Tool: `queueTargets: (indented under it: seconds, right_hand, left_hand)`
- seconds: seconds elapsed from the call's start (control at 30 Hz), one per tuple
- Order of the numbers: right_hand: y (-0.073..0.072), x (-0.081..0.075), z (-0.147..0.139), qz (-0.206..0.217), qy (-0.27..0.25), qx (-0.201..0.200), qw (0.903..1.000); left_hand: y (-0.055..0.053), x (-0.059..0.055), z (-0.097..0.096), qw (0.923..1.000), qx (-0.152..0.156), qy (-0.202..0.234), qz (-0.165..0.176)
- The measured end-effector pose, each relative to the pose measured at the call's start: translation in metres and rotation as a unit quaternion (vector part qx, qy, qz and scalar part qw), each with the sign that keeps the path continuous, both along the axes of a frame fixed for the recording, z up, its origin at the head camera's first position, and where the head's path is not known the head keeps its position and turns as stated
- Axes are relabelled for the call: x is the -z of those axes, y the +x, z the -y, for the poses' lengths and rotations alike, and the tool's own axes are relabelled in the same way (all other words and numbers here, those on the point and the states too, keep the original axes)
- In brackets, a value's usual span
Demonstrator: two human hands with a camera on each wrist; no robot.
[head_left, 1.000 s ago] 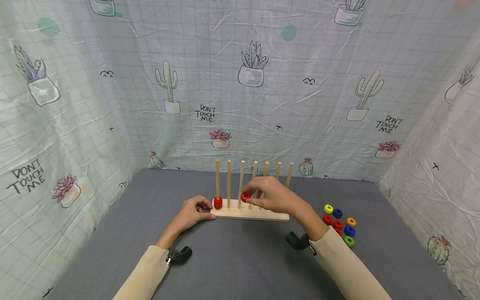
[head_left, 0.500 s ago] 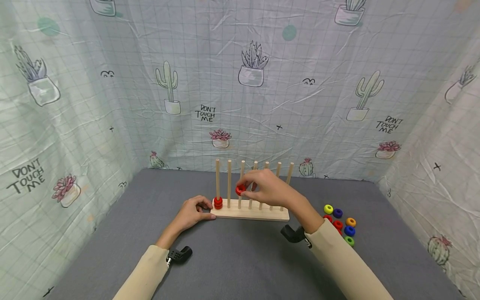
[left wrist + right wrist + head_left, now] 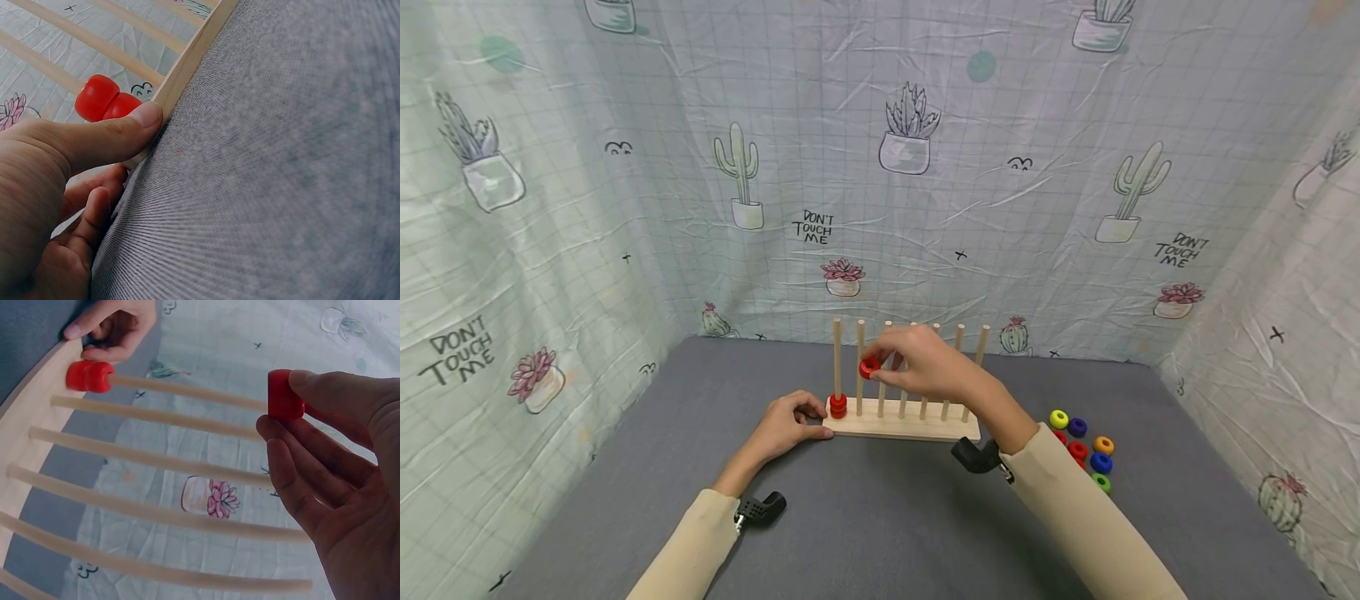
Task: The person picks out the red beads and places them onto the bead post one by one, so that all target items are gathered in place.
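A wooden peg rack (image 3: 895,427) carries a row of several upright pegs. Its leftmost peg bears two stacked red rings (image 3: 838,406), which show as rounded beads in the left wrist view. My left hand (image 3: 785,427) grips the rack's left end, the thumb (image 3: 134,128) against the front edge and the other fingers curled at the end. Between thumb and fingertips my right hand (image 3: 928,367) pinches another red ring (image 3: 286,395). In the head view that ring overlaps the second peg from the left, well above the base; the right hand hides parts of the pegs behind it.
Loose rings lie on the grey table (image 3: 865,517) at the right: a yellow ring (image 3: 1058,419), an orange ring (image 3: 1103,446), a green ring (image 3: 1101,483), blue ones and several red ones. My right sleeve partly covers them. A patterned cloth (image 3: 910,250) hangs behind and at both sides.
My right hand has moved left and upward with the red ring, from near the third peg to the second. The left hand keeps its grip on the rack's end.
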State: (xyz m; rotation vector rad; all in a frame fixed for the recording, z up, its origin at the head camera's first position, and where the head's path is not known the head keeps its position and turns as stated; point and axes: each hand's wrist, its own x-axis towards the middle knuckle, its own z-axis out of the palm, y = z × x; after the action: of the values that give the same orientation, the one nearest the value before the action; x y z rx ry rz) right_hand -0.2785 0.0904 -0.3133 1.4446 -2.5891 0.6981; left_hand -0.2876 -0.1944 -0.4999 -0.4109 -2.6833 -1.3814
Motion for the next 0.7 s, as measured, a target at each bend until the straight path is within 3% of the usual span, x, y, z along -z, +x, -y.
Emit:
queueTargets:
  seconds: [0.7]
  right_hand:
    - [-0.005,-0.022,0.013,-0.009,-0.011,0.005,0.9999]
  left_hand:
    - [0.001,0.000,-0.001,1.0000,-0.004,0.001,0.007]
